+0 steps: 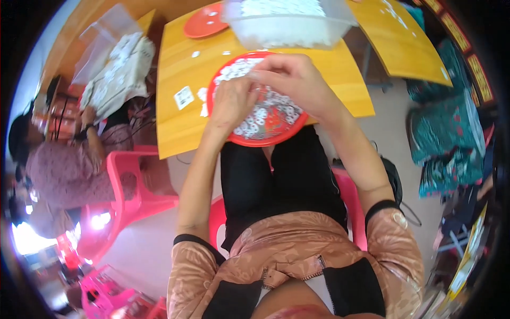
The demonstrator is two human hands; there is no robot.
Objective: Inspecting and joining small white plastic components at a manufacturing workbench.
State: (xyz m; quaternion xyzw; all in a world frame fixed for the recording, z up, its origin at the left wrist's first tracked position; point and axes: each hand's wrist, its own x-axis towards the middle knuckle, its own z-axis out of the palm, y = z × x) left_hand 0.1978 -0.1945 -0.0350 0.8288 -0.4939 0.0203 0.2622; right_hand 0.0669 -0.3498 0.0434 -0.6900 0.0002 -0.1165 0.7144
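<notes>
A round red tray (pixel 260 142) holds many small white pieces (pixel 258 118) with dark marks, and sits at the near edge of the yellow table. Over its left side is my left hand (pixel 232 101), fingers bent and drawn together. My right hand (pixel 294 80) is over the far right part of the tray, thumb and fingers pinched close to the left fingertips. Whatever lies between the fingers of either hand is too small or hidden to tell. Red tray bottom shows between the pieces below my hands.
A clear plastic bin (pixel 289 29) full of white pieces stands at the table's far side, beside an orange-red plate (pixel 204 22). A white printed card (pixel 184 98) lies on the yellow table (pixel 180 130). At left, another person (pixel 74 165) works near a pink chair (pixel 119 181). Teal bags (pixel 443 127) stand right.
</notes>
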